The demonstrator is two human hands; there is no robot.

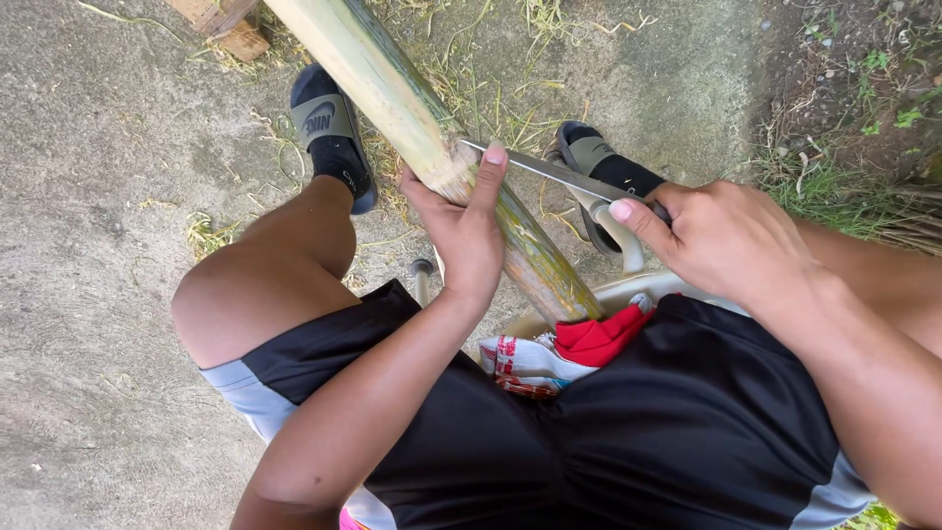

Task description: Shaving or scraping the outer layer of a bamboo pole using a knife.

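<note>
Two hands at work, both yours. Your left hand [459, 231] is wrapped around the bamboo pole [422, 128], grip closed on it, thumb up along the near side, fingers curled over the far side. The pole runs from the top edge of the frame down past that grip and ends between your thighs, near the red cloth [601, 337]. Above the grip the pole is pale and stripped; below the grip it is green and mottled, with a ragged edge of fibres right at your fingers.

Your right hand [721, 240] is closed on the handle of a knife [549, 169]. The blade reaches left from that grip and its tip sits at the pole, touching or almost touching your left fingertips; which, you cannot tell. The cutting edge lies very close to your left thumb.

Left of your left grip: your bare knee [260, 280], then open concrete ground [88, 177] with loose shavings. Beyond the pole, one sandalled foot [332, 132]; under the blade, the other foot [599, 157]. Below your right grip a pale plastic chair edge [628, 245] shows, tight space there. Grass [834, 186] lies right of your right grip.
</note>
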